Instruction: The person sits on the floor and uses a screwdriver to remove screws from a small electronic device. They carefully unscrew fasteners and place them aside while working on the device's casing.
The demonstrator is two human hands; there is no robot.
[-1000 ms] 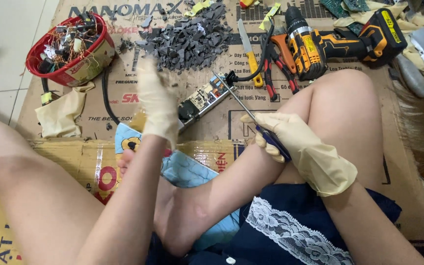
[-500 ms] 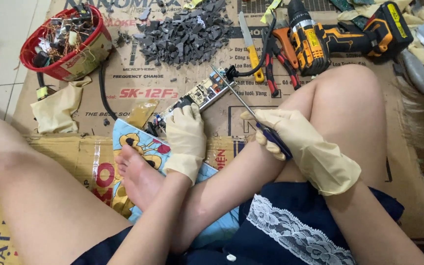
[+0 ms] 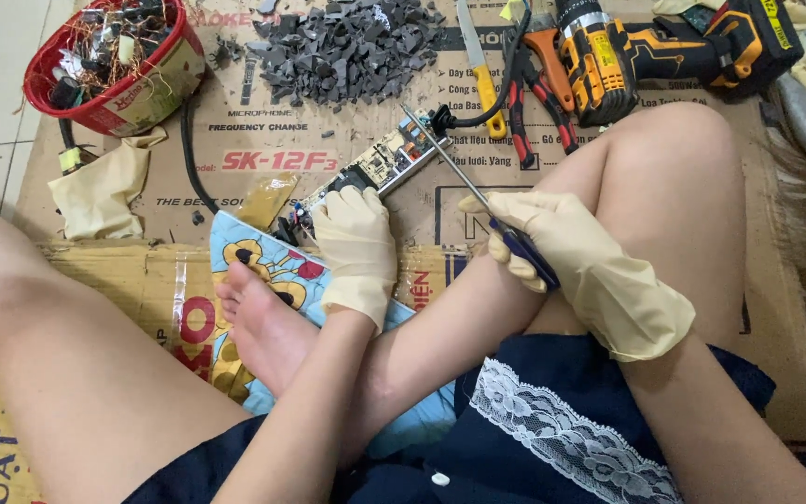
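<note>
My left hand [image 3: 356, 245], in a cream rubber glove, presses down on the near end of a long circuit board [image 3: 386, 161] that lies on the cardboard sheet [image 3: 263, 159]. My right hand [image 3: 562, 252], gloved the same way, grips a screwdriver [image 3: 478, 196] by its dark blue handle. The metal shaft points up and left, with its tip at the far end of the board. I sit cross-legged, one bare foot [image 3: 258, 322] resting just below my left hand.
A red basket [image 3: 114, 65] of wires and parts stands at the top left. A pile of dark grey chips [image 3: 347, 47] lies at the top centre. A yellow-handled knife [image 3: 478, 65], red pliers [image 3: 538, 103] and a yellow-black cordless drill [image 3: 664, 51] lie at the top right. A spare glove [image 3: 95, 191] rests at the left.
My left hand came down from raised in the air and settled onto the near end of the circuit board. My right hand kept its grip on the screwdriver.
</note>
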